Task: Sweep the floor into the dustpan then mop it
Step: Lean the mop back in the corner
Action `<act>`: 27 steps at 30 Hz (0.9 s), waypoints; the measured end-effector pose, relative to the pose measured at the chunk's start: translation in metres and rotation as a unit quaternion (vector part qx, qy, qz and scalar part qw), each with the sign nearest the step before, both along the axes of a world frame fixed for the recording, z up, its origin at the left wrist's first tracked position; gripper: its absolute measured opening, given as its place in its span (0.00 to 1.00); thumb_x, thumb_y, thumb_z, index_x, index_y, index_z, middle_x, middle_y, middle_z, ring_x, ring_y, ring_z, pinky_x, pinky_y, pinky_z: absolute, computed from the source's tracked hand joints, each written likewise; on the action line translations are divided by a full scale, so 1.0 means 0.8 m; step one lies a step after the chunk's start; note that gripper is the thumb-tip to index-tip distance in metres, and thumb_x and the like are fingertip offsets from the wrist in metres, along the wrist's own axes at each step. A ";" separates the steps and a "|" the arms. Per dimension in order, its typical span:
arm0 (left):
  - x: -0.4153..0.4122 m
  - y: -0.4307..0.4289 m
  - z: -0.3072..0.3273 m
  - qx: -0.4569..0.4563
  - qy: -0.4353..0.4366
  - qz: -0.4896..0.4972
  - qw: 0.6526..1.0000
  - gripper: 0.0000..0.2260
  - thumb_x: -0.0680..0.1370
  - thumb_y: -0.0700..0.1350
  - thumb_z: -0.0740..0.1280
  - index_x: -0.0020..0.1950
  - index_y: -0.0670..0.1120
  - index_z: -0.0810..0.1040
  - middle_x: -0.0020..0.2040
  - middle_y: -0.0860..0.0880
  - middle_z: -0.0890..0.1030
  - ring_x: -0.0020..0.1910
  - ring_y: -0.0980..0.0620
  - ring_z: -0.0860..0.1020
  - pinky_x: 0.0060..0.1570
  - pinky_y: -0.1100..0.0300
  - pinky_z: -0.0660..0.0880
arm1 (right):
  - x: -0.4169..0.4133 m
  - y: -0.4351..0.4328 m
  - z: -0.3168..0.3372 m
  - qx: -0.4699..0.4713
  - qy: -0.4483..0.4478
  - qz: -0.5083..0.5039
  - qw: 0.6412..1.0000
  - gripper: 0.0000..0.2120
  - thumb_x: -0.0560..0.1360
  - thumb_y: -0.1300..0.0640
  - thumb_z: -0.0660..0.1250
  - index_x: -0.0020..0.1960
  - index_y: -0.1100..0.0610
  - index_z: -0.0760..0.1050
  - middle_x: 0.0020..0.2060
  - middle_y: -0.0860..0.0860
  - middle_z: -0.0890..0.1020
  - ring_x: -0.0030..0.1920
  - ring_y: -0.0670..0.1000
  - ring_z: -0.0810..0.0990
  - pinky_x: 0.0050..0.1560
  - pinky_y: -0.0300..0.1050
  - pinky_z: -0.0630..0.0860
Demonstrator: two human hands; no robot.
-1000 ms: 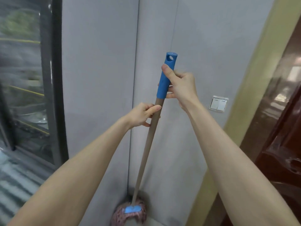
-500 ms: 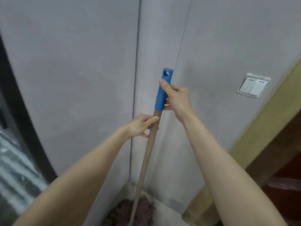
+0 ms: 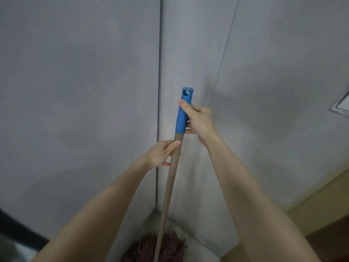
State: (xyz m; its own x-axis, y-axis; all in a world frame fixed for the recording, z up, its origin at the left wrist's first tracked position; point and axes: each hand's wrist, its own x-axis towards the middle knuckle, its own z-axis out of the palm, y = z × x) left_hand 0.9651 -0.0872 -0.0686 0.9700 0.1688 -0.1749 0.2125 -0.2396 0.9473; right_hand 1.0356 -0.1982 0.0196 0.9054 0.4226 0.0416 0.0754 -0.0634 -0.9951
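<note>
A mop with a tan pole point(image 3: 171, 186) and a blue end grip point(image 3: 182, 112) stands nearly upright in front of me. Its reddish-brown string head point(image 3: 149, 249) rests on the pale floor in the wall corner, at the bottom of the view. My right hand point(image 3: 198, 121) is wrapped around the blue grip, thumb pointing up along it. Just below the grip, my left hand point(image 3: 162, 153) holds the tan pole. No broom or dustpan is in view.
Two grey walls meet in a corner point(image 3: 158, 110) right behind the mop. A white light switch point(image 3: 341, 105) shows at the right edge. A yellowish door frame point(image 3: 321, 195) runs along the lower right, and a dark window frame point(image 3: 20, 231) crosses the lower left.
The view has swung left and down toward the corner: the dark door and most of the window have left the frame. Both hands keep their hold on the mop.
</note>
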 end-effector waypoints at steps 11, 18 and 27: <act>0.093 0.044 -0.034 -0.022 0.019 0.055 0.998 0.17 0.81 0.55 0.57 0.55 0.45 0.77 0.48 0.48 0.82 0.52 0.52 0.79 0.45 0.54 0.78 | 0.102 0.051 -0.026 -0.002 0.029 0.028 0.999 0.18 0.74 0.45 0.69 0.49 0.62 0.79 0.49 0.63 0.83 0.45 0.59 0.84 0.34 0.44 0.82; 0.120 0.070 -0.048 -0.021 0.017 0.088 0.996 0.18 0.81 0.57 0.57 0.55 0.45 0.78 0.49 0.47 0.83 0.54 0.51 0.80 0.51 0.49 0.78 | 0.135 0.083 -0.038 0.001 0.030 0.047 0.998 0.19 0.74 0.45 0.69 0.50 0.63 0.79 0.47 0.62 0.83 0.40 0.53 0.83 0.36 0.46 0.83; 0.140 0.080 -0.051 -0.013 0.012 0.130 0.991 0.19 0.81 0.58 0.56 0.57 0.45 0.77 0.51 0.47 0.83 0.56 0.50 0.79 0.44 0.57 0.77 | 0.157 0.110 -0.052 0.017 0.050 0.058 0.997 0.17 0.75 0.46 0.68 0.50 0.60 0.79 0.42 0.55 0.82 0.42 0.52 0.82 0.40 0.44 0.81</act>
State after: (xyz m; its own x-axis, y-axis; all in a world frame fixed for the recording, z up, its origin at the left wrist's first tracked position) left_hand 1.0775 -0.0234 -0.1091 0.8899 0.4072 -0.2056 0.2869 -0.1492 0.9463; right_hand 1.1613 -0.1103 -0.0223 0.8513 0.5238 -0.0297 -0.0192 -0.0255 -0.9995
